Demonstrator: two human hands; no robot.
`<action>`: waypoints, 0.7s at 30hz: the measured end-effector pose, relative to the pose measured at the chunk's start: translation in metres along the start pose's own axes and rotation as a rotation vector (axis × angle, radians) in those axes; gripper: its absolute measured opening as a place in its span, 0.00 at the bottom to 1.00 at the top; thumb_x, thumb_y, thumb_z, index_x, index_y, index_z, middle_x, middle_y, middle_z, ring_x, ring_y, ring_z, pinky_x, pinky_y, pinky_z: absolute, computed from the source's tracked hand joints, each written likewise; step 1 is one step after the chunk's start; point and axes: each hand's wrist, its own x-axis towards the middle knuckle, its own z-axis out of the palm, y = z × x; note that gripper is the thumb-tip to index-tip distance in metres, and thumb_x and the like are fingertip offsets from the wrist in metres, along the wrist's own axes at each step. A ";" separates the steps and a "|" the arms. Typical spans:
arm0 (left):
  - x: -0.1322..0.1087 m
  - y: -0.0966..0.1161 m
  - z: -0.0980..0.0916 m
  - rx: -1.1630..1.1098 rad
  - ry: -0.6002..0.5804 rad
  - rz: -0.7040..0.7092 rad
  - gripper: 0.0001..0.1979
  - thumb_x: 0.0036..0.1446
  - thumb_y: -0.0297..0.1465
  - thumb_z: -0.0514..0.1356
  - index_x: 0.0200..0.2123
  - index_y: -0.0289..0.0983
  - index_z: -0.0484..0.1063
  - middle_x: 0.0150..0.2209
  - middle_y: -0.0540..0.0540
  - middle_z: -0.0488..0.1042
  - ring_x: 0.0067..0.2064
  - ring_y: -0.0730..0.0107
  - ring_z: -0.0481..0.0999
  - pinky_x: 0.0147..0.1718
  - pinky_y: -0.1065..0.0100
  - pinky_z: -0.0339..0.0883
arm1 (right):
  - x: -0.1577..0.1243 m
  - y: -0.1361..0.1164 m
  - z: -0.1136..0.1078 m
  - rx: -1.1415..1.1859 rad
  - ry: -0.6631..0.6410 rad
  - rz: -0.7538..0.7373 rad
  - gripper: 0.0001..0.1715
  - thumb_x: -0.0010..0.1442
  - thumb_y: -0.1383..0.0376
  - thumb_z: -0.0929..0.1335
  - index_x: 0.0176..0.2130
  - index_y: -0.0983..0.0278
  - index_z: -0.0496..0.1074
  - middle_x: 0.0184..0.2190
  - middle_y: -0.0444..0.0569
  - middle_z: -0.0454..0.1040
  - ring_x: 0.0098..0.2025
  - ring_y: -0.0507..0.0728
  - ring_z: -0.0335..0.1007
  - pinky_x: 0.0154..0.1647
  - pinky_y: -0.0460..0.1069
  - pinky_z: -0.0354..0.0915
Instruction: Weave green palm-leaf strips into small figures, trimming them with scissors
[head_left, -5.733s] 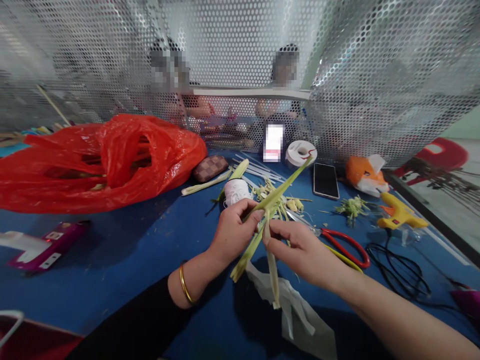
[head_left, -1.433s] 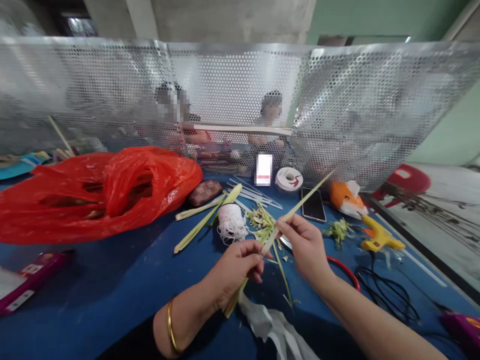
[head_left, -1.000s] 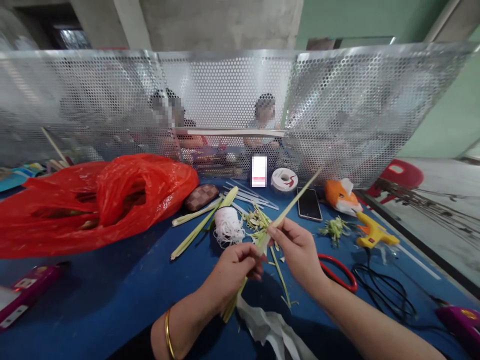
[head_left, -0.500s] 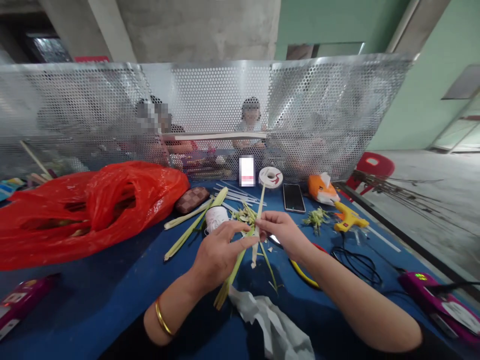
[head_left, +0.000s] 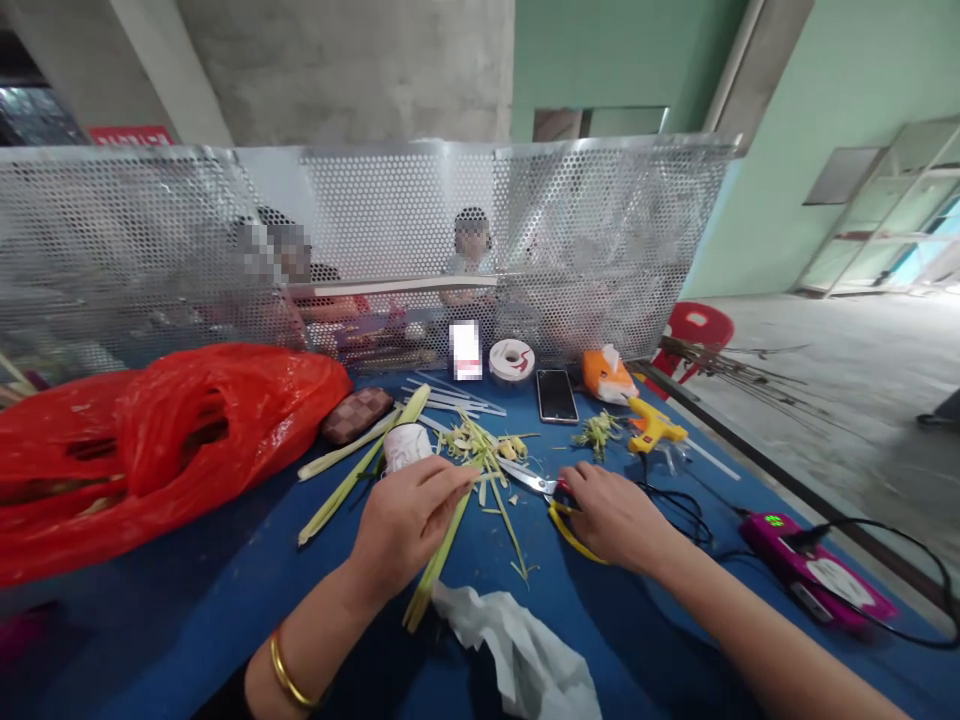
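Note:
My left hand is closed in a pinch over the table, with a short pale strip of plant husk sticking out from its fingertips. To the right, my right hand has its fingers wrapped on the red and yellow handles of a pair of scissors. The blades lie low over the table and point left towards a heap of green and pale trimmings. Under my left hand runs a long green stalk. A white spool of thread stands just behind that hand.
A red plastic bag covers the left side. Crumpled white paper lies in front. Behind are a patterned pouch, a ribbon roll and a phone. A yellow glue gun and its cables lie right. A perforated screen separates me from other people.
My right hand has let go of the husk strip and moved right onto the scissors. My left hand now pinches the strip alone. The view has turned slightly right.

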 end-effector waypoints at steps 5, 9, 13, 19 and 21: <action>0.008 0.009 0.008 -0.302 0.038 -0.389 0.08 0.55 0.31 0.60 0.34 0.39 0.80 0.30 0.46 0.78 0.30 0.68 0.73 0.31 0.69 0.65 | 0.000 0.012 0.022 -0.057 -0.014 -0.002 0.30 0.48 0.75 0.63 0.52 0.68 0.67 0.41 0.58 0.72 0.42 0.64 0.71 0.37 0.51 0.60; 0.013 0.011 0.013 -0.583 0.025 -0.672 0.10 0.53 0.34 0.60 0.33 0.34 0.79 0.23 0.49 0.72 0.19 0.78 0.60 0.19 0.73 0.54 | 0.004 0.015 0.027 -0.027 0.008 0.055 0.31 0.47 0.77 0.63 0.51 0.68 0.67 0.39 0.57 0.73 0.37 0.62 0.73 0.33 0.50 0.57; 0.015 0.010 0.015 -0.663 0.060 -0.721 0.11 0.52 0.35 0.62 0.31 0.32 0.78 0.24 0.49 0.72 0.18 0.81 0.60 0.19 0.74 0.53 | 0.000 0.020 0.024 0.065 0.025 0.134 0.33 0.51 0.73 0.64 0.57 0.68 0.65 0.40 0.59 0.75 0.36 0.63 0.75 0.32 0.50 0.59; 0.024 0.005 0.021 -0.730 0.099 -0.743 0.12 0.49 0.34 0.64 0.35 0.33 0.78 0.23 0.51 0.72 0.17 0.81 0.59 0.17 0.75 0.50 | -0.002 0.028 0.012 0.720 0.134 0.084 0.27 0.54 0.60 0.66 0.54 0.61 0.71 0.36 0.51 0.79 0.36 0.61 0.74 0.33 0.51 0.66; 0.027 0.001 0.023 -0.774 0.123 -0.753 0.13 0.48 0.35 0.65 0.34 0.32 0.78 0.22 0.51 0.71 0.17 0.82 0.58 0.16 0.75 0.48 | 0.000 0.025 0.008 1.048 0.143 0.064 0.27 0.52 0.57 0.69 0.51 0.62 0.72 0.34 0.48 0.77 0.33 0.57 0.72 0.31 0.49 0.66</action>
